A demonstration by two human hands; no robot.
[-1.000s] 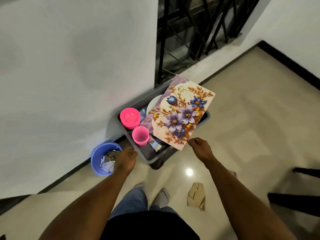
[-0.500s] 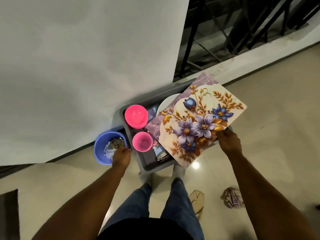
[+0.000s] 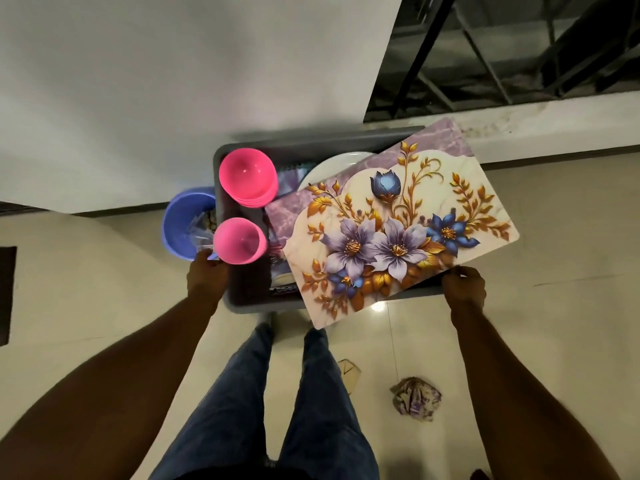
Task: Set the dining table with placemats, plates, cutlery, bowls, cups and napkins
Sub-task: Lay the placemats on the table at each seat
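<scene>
Gripping the grey tub point(image 3: 242, 303) at both ends, the left hand point(image 3: 207, 275) curls over its left rim and the right hand point(image 3: 463, 287) curls over the right rim, under the overhanging floral placemat point(image 3: 391, 230). The placemat lies tilted across the tub, covering most of a white plate point(image 3: 332, 166). Stacked pink bowls point(image 3: 247, 178) and a pink cup point(image 3: 239, 240) stand in the tub's left part. A blue bowl point(image 3: 183, 220) sits just beside the tub, perhaps holding packets. No writing is readable anywhere.

The glossy floor point(image 3: 104, 306) carries a blue bucket point(image 3: 180, 223) beside the grey tub point(image 3: 242, 299); crumpled cloth point(image 3: 417, 400) lies nearer.
</scene>
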